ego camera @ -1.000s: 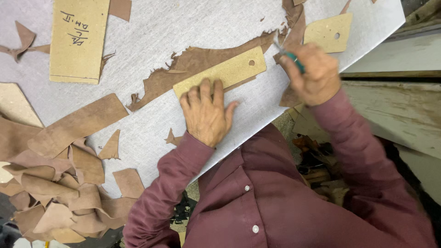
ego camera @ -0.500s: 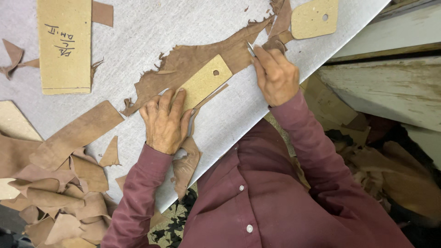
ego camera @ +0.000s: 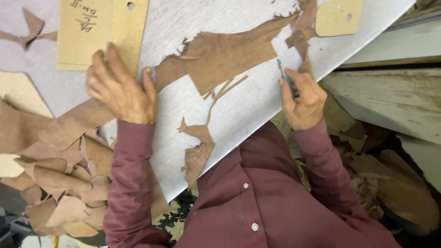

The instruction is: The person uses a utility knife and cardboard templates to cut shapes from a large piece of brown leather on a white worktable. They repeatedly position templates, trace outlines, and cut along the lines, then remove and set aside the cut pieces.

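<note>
Left hand point(ego camera: 120, 89) presses flat on a cardboard template point(ego camera: 98, 32); right hand point(ego camera: 303, 98), at three o'clock, grips a knife point(ego camera: 285, 78) whose blade could snag the leather sheet point(ego camera: 225, 57).

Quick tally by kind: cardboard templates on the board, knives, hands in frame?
Cardboard templates: 2, a large rectangular template and a small rounded template
Knives: 1, a green-handled knife in the right hand
Hands: 2, right hand and left hand, which lies on a leather strip by the large template
Total: 5
Leather scraps left of the board overlap too much to count.
</note>
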